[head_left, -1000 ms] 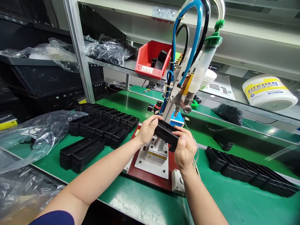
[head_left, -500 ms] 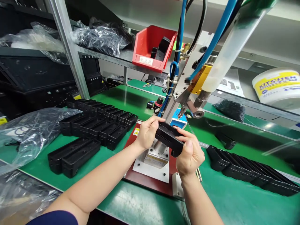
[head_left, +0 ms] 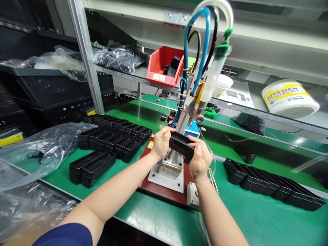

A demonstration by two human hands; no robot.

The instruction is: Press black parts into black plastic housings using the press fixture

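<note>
Between my two hands is a long black plastic housing [head_left: 180, 145], tilted down to the right. My left hand [head_left: 162, 142] grips its left end, and my right hand [head_left: 201, 159] wraps round its right end. Just above the housing is the nozzle [head_left: 190, 122] of a dispensing machine [head_left: 188, 99], which has a clear syringe barrel [head_left: 212, 77] and blue and black hoses. Below my hands stands the machine's metal fixture [head_left: 170, 169] on a dark red base [head_left: 153, 187]. Whether the housing touches the nozzle or fixture, I cannot tell.
Rows of black housings [head_left: 110, 138] stand on the green bench at left, near a clear plastic bag [head_left: 56, 143]. More housings [head_left: 271, 184] lean in a row at right. A red bin [head_left: 164, 65] and a white tub [head_left: 289, 99] sit on the shelf.
My view has pulled back and tilted up, showing more of the machine's top and its hoses. Both hands still hold the housing near the nozzle.
</note>
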